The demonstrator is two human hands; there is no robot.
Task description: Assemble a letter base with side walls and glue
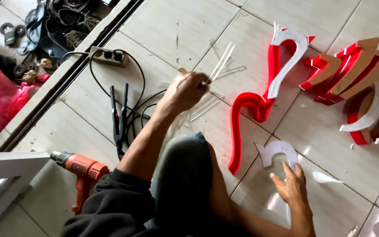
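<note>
Clear rods (221, 62), blurred, pinched as a small bundle in the left hand (186, 91), raised above more loose rods (202, 109) on the floor tiles (163, 30). Hard to count. White flat cutout (278, 152), curved, on the floor under the fingertips of the right hand (291, 186), palm down, fingers spread, gripping nothing. Lower edge of the cutout hidden by that hand. Red curved letter shell (248, 107) just between both hands. Orange heat gun (83, 172) well apart, far left.
</note>
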